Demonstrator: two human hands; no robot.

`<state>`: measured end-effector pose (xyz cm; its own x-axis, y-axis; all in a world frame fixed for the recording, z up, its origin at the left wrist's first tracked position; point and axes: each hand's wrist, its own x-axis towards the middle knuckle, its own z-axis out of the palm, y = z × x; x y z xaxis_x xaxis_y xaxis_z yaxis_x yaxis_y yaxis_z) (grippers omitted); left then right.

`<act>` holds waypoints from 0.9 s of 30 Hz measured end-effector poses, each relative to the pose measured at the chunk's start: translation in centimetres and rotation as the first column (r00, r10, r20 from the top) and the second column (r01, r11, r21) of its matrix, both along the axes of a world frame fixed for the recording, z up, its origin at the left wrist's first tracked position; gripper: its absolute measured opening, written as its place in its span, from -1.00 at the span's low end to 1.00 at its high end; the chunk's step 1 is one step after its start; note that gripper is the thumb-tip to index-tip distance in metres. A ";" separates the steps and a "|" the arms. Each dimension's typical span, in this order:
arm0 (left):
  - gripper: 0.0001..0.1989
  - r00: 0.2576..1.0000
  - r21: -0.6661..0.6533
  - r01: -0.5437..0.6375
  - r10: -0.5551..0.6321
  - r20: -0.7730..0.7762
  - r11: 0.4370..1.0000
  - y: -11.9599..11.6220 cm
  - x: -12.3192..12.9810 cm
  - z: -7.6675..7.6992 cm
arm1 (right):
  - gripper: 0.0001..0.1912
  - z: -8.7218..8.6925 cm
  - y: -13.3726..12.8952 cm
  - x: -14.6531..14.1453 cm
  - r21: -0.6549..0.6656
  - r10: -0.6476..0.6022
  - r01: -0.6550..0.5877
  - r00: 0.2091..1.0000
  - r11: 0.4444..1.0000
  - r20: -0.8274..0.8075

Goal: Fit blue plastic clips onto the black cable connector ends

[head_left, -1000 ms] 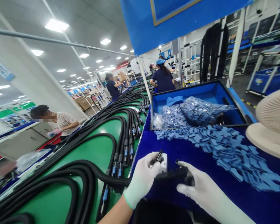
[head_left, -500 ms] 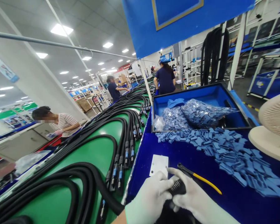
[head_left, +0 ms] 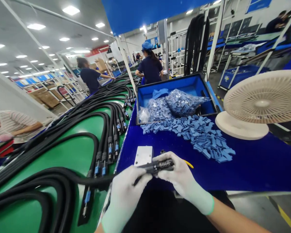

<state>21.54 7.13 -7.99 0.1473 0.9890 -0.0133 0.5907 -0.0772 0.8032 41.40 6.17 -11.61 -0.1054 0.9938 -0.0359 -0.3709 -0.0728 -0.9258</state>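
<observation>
Both my hands wear white gloves and hold the end of a thick black hose [head_left: 99, 180] above the near edge of the blue work surface. My left hand [head_left: 128, 189] is wrapped around the hose just behind its end fitting. Fingers and thumb of my right hand [head_left: 181, 176] close on the black end fitting [head_left: 151, 167], where a metal spring coil shows. Just beyond the fitting lies a white block [head_left: 143, 155] with small holes. A yellow-handled tool [head_left: 189, 164] is mostly hidden behind my right hand. Loose blue plastic clips [head_left: 196, 134] are heaped farther back.
A blue bin [head_left: 179, 83] with bagged blue clips stands behind the heap. To the right is a beige fan [head_left: 262, 103]. On the left, a green conveyor [head_left: 70, 152] carries several black hoses with blue-clipped ends. Co-workers stand along it.
My view has swung right. My hands have moved apart along the hose end, baring more of the fitting and its spring. The tool is now mostly covered by my right hand.
</observation>
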 end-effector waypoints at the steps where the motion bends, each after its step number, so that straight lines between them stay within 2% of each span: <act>1: -0.79 0.994 -0.080 -0.028 0.037 0.104 0.996 -0.7 -0.2 -0.2 | -0.61 -0.2 -0.5 -0.3 -0.028 -0.073 0.071 0.995 0.997 -0.066; 2: -0.74 0.957 -0.188 -0.042 0.093 0.274 0.981 -1.2 -0.4 -0.4 | -0.62 -0.3 -1.1 -0.7 -0.030 -0.102 0.100 0.988 0.995 -0.114; 3: -0.71 0.865 -0.284 -0.055 0.188 0.465 0.957 -1.4 -0.6 -0.6 | -0.62 -0.4 -1.4 -0.9 0.000 -0.056 0.057 0.991 0.998 -0.120; 4: -0.71 0.715 -0.353 -0.079 0.300 0.631 0.932 -1.3 -0.8 -0.8 | -0.63 -0.4 -1.5 -0.9 0.061 0.073 -0.069 0.995 0.996 -0.068; 5: -0.73 0.538 -0.388 -0.115 0.385 0.750 0.915 -1.0 -1.1 -0.8 | -0.66 -0.3 -1.1 -0.7 0.134 0.236 -0.240 0.971 0.961 0.049; 6: -0.75 0.382 -0.395 -0.161 0.426 0.820 0.905 -0.4 -1.4 -0.8 | -0.71 -0.2 -0.1 -0.2 0.189 0.355 -0.398 0.908 0.898 0.222; 7: -0.75 0.286 -0.381 -0.197 0.424 0.859 0.903 0.3 -1.6 -0.6 | -0.75 -0.1 1.5 0.6 0.214 0.390 -0.514 0.811 0.831 0.436; 8: -0.73 0.256 -0.344 -0.220 0.395 0.882 0.913 1.1 -1.9 -0.3 | -0.79 0.1 3.6 1.5 0.244 0.277 -0.523 0.726 0.817 0.630; 9: -0.73 0.278 -0.293 -0.227 0.350 0.894 0.929 2.0 -2.1 0.1 | -0.74 0.1 6.1 2.4 0.295 0.019 -0.411 0.608 0.863 0.794; 10: -0.72 0.337 -0.237 -0.223 0.303 0.891 0.946 2.8 -2.3 0.5 | -0.66 0.2 8.8 3.3 0.329 -0.196 -0.328 0.378 0.885 0.905; 11: -0.72 0.417 -0.183 -0.218 0.261 0.871 0.959 3.6 -2.4 0.9 | -0.59 0.1 11.5 4.1 0.342 -0.263 -0.284 0.284 0.896 0.922; 13: -0.71 0.562 -0.088 -0.217 0.198 0.803 0.972 4.9 -2.3 1.6 | -0.50 -0.2 16.2 5.0 0.355 -0.317 -0.273 0.176 0.894 0.932; 15: -0.71 0.639 -0.006 -0.205 0.138 0.756 0.979 6.2 -2.0 2.2 | -0.57 -0.7 19.3 5.2 0.341 -0.322 -0.310 0.113 0.888 0.940; 18: -0.70 0.661 0.100 -0.197 0.057 0.748 0.975 8.1 -1.3 2.6 | -0.72 -1.7 20.8 4.8 0.325 -0.332 -0.353 0.040 0.878 0.942; 21: -0.69 0.678 0.171 -0.223 0.027 0.735 0.960 9.9 -0.9 2.2 | -0.70 -2.4 20.4 4.6 0.352 -0.366 -0.345 0.027 0.870 0.930; 24: -0.69 0.709 0.183 -0.225 0.032 0.704 0.957 10.8 -0.8 1.1 | -0.63 -2.8 19.4 4.7 0.380 -0.381 -0.327 0.064 0.865 0.922; 27: -0.68 0.740 0.164 -0.193 0.034 0.672 0.967 10.8 -0.7 0.1 | -0.59 -2.8 18.2 4.5 0.390 -0.364 -0.326 0.139 0.861 0.921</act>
